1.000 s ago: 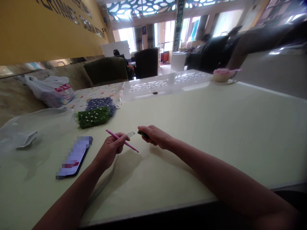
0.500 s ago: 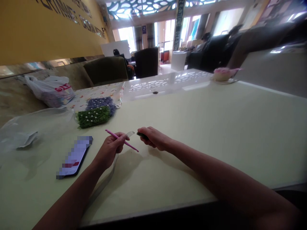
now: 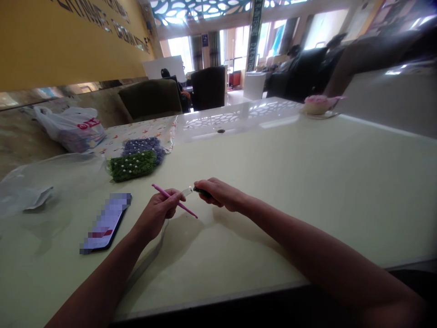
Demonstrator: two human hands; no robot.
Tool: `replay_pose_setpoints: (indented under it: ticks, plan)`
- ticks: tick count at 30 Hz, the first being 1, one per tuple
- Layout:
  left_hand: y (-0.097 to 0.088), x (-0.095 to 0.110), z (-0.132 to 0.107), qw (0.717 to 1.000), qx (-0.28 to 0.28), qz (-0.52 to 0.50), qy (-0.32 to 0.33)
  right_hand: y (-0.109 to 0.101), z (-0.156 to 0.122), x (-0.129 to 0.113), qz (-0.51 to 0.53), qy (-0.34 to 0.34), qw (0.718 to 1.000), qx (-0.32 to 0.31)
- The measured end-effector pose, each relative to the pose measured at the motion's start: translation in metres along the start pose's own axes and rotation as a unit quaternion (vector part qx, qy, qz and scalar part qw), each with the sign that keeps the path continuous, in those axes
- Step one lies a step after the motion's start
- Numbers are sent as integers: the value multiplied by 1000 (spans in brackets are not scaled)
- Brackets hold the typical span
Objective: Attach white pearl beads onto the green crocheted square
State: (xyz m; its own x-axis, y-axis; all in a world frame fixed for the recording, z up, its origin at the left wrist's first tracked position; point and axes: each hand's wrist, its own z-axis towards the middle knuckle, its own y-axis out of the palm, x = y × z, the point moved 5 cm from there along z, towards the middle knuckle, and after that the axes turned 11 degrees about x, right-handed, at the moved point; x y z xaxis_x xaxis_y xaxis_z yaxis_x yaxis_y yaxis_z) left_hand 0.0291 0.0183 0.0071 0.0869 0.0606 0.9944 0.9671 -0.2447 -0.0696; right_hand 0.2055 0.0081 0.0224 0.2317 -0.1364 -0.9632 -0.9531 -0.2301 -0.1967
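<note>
My left hand (image 3: 162,208) is closed, pinching a pale grey ribbon (image 3: 186,192) and a pink crochet hook (image 3: 187,210) that slants across the fingers. The ribbon's short end sticks out to the right, and its long tail hangs down behind my left forearm. In my right hand (image 3: 220,195) is a small dark lighter (image 3: 202,192), its top pointing at the ribbon's end. A tiny bright spot shows between the two, where lighter and ribbon almost meet. My fingers hide most of the lighter.
On the left lie a phone (image 3: 107,223), clear plastic (image 3: 68,171) and green knitted work with white beads (image 3: 133,166) over a purple piece (image 3: 145,145). A white carrier bag (image 3: 78,130) stands behind. A pink-topped bowl (image 3: 317,105) sits far right. People sit beyond the table.
My right hand has shifted slightly left and up with the lighter, narrowing the gap to the ribbon. A bright spot now shows at the ribbon's end. My left hand has barely moved.
</note>
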Motion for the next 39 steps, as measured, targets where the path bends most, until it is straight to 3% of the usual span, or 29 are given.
replay_pose_setpoints:
  ticks: [6, 12, 18, 26, 32, 35, 39]
  plan:
    - [0, 1, 0, 1000, 1, -17, 6, -13, 1, -2, 46, -13, 997, 58]
    - [2, 11, -5, 995, -16, -86, 55, -28, -2, -6, 75, -19, 989, 127]
    - [6, 25, -20, 981, -62, -130, 126, -33, -2, -7, 85, -38, 985, 144]
    - [9, 35, -35, 966, -81, -114, 218, -36, 1, -2, 92, -39, 983, 152]
    - [5, 35, -31, 972, -34, -52, 229, -35, -1, -2, 87, -39, 985, 146]
    - [4, 36, -27, 972, -1, 41, 231, -28, -2, -4, 81, -40, 988, 127]
    - [5, 43, -25, 937, 53, 193, 285, -18, -2, -2, 107, -22, 989, 99]
